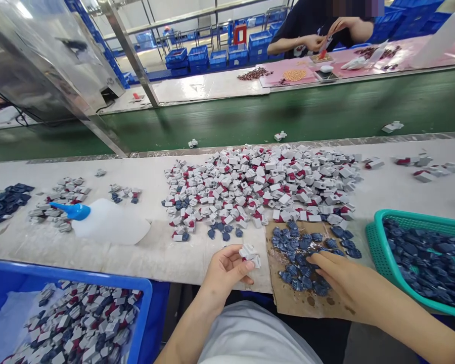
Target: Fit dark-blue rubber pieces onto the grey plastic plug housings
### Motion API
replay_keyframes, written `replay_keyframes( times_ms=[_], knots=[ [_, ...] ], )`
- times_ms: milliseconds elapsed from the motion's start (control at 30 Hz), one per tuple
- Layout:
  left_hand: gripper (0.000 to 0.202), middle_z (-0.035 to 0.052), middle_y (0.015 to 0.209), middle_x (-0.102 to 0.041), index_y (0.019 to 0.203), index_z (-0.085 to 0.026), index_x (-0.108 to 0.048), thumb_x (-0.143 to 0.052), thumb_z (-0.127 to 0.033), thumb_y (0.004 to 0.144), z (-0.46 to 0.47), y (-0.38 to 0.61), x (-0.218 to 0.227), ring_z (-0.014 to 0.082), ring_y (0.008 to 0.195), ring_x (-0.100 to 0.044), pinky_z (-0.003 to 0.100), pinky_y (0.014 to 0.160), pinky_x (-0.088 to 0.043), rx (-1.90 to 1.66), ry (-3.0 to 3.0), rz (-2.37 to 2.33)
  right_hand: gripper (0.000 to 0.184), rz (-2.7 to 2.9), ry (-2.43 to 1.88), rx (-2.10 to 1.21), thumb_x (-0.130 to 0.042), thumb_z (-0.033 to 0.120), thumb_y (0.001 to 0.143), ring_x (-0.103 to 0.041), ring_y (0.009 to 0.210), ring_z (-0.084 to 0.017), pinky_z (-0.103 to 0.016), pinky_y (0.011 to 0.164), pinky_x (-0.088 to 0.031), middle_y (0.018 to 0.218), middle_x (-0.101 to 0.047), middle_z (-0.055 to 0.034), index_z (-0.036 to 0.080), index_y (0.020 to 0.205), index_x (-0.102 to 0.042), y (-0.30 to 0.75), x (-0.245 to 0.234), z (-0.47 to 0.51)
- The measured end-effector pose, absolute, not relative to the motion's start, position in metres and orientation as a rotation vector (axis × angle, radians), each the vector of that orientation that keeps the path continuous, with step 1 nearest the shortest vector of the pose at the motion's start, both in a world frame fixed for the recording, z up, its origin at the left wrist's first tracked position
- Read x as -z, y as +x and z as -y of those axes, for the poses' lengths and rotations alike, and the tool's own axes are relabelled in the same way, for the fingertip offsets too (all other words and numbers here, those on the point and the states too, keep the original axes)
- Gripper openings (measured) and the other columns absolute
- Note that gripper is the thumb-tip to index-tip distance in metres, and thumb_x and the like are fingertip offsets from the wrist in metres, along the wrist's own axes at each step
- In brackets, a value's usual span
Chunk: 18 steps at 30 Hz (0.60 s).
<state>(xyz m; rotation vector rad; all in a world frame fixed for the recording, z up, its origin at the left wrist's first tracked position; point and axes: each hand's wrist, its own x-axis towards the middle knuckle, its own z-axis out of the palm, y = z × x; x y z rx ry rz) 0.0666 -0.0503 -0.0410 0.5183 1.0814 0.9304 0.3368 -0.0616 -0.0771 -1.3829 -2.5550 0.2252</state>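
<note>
Left of cardboard (296, 307), pinching likely light, stiff pale part (249, 252) in left hand (227, 268), best by edges; poising right hand (338, 274) at cardboard's blue pieces (287, 242), cannot tell if gripping.

left hand (228, 267) up front of the torso, thumb (243, 269) and forefinger closed in a pinch, other fingers curled in behind. left forearm (189, 328) angles up and rightward from the bottom edge. right hand (337, 275) back up, fingers (323, 259) pointing leftward and down, can't tell if the tips are closed. right forearm (405, 313) slants in from lower right, both forearms bare, hands apart
</note>
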Motion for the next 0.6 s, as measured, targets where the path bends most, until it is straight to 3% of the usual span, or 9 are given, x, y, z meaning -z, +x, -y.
replay_keyframes(
  times_ms=[133, 233, 433, 600],
  knots=[
    [0.043, 0.0038, 0.074, -0.073, 0.085, -0.013, -0.070, -0.091, -0.033, 0.053, 0.051, 0.068, 0.036, 0.0124, 0.069, -0.067, 0.016, 0.052, -0.051, -0.929, 0.488, -1.014, 0.024, 2.364, -1.351, -0.268, -0.034, 0.030, 0.103, -0.067, 0.076, -0.017, -0.022, 0.052, -0.052, 0.093, -0.066, -0.0047, 0.020, 0.107, -0.055, 0.313, 0.043, 0.057],
    [0.041, 0.0027, 0.075, -0.074, 0.083, -0.015, -0.069, -0.092, -0.029, 0.053, 0.053, 0.070, 0.031, 0.0123, 0.068, -0.068, 0.016, 0.055, -0.053, -0.927, 0.460, -0.941, 0.021, 2.106, -1.307, -0.329, -0.039, 0.037, 0.105, -0.065, 0.065, -0.010, -0.015, 0.056, -0.053, 0.091, -0.065, -0.0005, 0.022, 0.109, -0.054, 0.282, 0.016, 0.061],
    [0.035, -0.0014, 0.073, -0.073, 0.079, -0.015, -0.067, -0.091, -0.020, 0.054, 0.057, 0.074, 0.023, 0.0085, 0.059, -0.066, 0.016, 0.053, -0.055, -0.975, 0.446, -0.838, 0.012, 1.985, -1.205, -0.455, -0.046, 0.029, 0.103, -0.058, 0.057, -0.006, -0.011, 0.051, -0.049, 0.094, -0.063, -0.0007, 0.022, 0.109, -0.053, 0.252, 0.007, 0.073],
    [0.032, -0.0018, 0.071, -0.073, 0.079, -0.014, -0.067, -0.090, -0.016, 0.056, 0.056, 0.073, 0.023, 0.0057, 0.056, -0.063, 0.015, 0.054, -0.055, -0.997, 0.524, -0.798, 0.013, 2.078, -1.105, -0.604, -0.044, 0.017, 0.099, -0.063, 0.078, -0.012, -0.014, 0.062, -0.051, 0.097, -0.062, -0.0021, 0.023, 0.108, -0.052, 0.255, 0.003, 0.067]
  ],
)
